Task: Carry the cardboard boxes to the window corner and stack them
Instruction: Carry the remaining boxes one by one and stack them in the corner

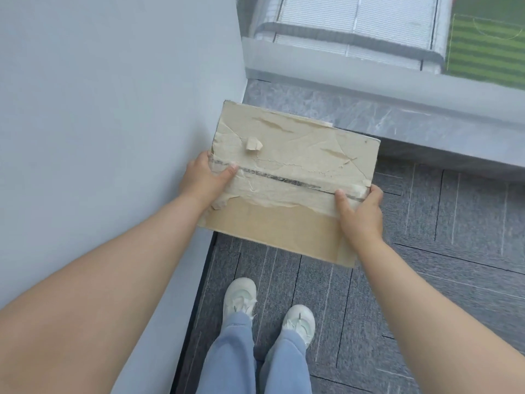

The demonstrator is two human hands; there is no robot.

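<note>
A brown cardboard box (287, 223) with torn, wrinkled tape across its top is held in front of me, above the floor in the corner between the wall and the window ledge. My left hand (203, 180) grips its left edge, thumb lying on the tape. My right hand (360, 213) grips the right edge, thumb on top. The box's underside and whatever lies beneath it are hidden.
A pale grey wall (113, 123) stands close on the left. A grey marble window ledge (412, 120) runs along the window (369, 32) ahead. Grey carpet tiles (440, 265) cover the floor; my two white shoes (267, 311) stand just behind the box.
</note>
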